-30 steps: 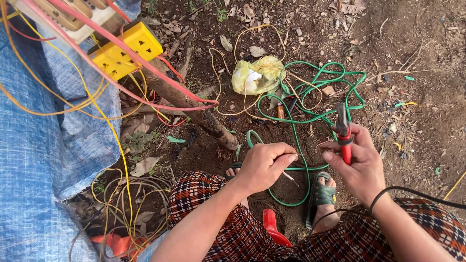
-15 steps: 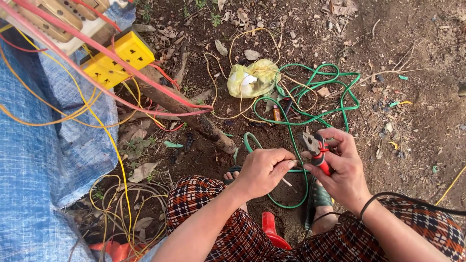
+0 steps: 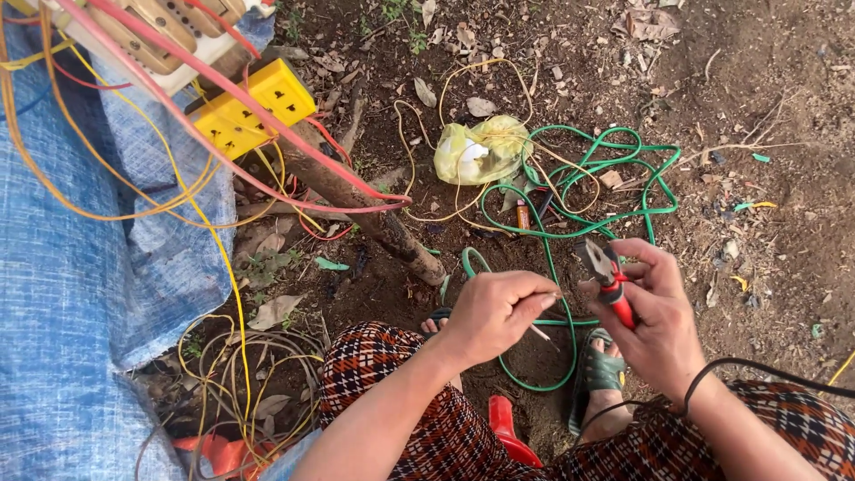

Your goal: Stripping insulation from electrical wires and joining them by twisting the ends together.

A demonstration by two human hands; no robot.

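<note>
Head view: a person crouches over bare dirt, the left hand (image 3: pixel 494 312) closed around a thin wire end (image 3: pixel 541 333) that pokes out below the knuckles. The right hand (image 3: pixel 655 312) grips red-handled pliers (image 3: pixel 606 274), jaws pointing up-left, just beside the left fingers. Green wire (image 3: pixel 579 191) loops across open ground ahead, reaching a yellow plastic bag (image 3: pixel 481 150). A blue tarp (image 3: pixel 80 294) crowds the left edge beneath a yellow socket block (image 3: pixel 254 107); dirt to the right lies open.
</note>
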